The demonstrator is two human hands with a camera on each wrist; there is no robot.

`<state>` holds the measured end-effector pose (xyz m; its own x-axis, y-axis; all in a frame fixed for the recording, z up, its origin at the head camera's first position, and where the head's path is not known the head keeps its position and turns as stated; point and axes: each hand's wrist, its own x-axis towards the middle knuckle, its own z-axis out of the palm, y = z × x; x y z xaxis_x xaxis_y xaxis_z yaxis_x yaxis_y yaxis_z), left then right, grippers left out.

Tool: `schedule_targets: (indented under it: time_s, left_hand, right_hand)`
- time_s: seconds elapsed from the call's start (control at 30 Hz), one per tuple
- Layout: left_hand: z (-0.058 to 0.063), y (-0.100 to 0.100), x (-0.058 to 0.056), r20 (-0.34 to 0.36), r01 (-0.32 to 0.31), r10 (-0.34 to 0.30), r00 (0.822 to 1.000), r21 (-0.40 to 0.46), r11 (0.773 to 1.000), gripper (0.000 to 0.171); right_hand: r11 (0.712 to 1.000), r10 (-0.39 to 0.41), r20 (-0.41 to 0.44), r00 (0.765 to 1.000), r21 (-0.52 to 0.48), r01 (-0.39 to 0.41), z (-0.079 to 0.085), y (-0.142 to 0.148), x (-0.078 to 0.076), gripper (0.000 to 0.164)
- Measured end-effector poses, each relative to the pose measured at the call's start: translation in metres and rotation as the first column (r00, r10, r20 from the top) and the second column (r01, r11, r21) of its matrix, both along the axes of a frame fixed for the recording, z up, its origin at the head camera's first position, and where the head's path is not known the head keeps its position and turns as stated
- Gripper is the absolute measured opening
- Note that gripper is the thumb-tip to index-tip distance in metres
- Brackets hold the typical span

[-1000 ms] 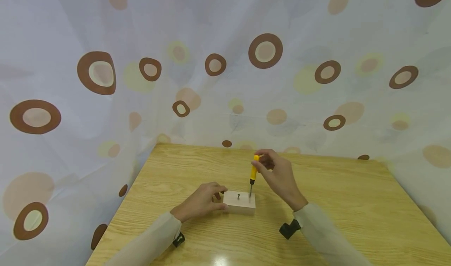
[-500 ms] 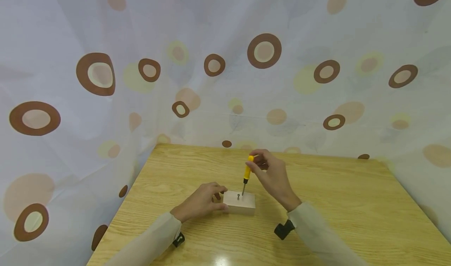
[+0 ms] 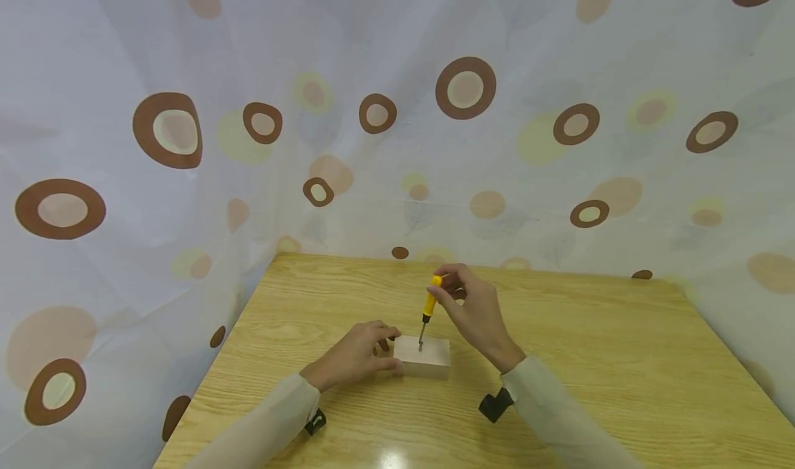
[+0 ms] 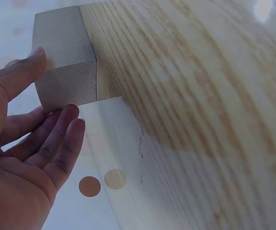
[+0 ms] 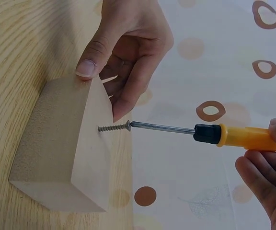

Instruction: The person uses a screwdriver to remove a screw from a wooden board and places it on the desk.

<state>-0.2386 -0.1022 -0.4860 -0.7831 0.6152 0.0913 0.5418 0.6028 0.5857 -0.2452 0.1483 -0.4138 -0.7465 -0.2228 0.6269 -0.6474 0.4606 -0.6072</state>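
Observation:
A pale wooden block [image 3: 422, 362] lies on the table, with a threaded screw [image 5: 114, 128] standing up from its top face. My left hand [image 3: 352, 356] grips the block's left end, thumb on the near side and fingers on the far side; the left wrist view shows the thumb against the block [image 4: 63, 43]. Above the block, my right hand [image 3: 477, 312] pinches the yellow handle of a screwdriver [image 3: 430, 305]. In the right wrist view the screwdriver's tip meets the screw's head, and its shaft [image 5: 164, 127] is nearly in line with the screw.
The wood-grain table [image 3: 596, 358] spreads out around the block. A white curtain [image 3: 397, 145] with brown and beige circles hangs behind the table and along its sides. Dark wrist cameras [image 3: 495, 405] sit below both cuffs.
My right hand has moved left with the screwdriver, bringing its tip from the block's right part to the screw head. The left hand and the block have stayed in place.

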Motion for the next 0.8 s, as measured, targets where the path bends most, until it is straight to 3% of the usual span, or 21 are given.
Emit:
schedule_targets:
  time_s: [0.8]
  left_hand:
    - [-0.0017, -0.0006, -0.0036, 0.018, -0.001, 0.001, 1.000, 0.000, 1.000, 0.061]
  right_hand:
    - [0.999, 0.031, 0.001, 1.000, 0.035, -0.031, 0.0026, 0.0077, 0.0053, 0.027]
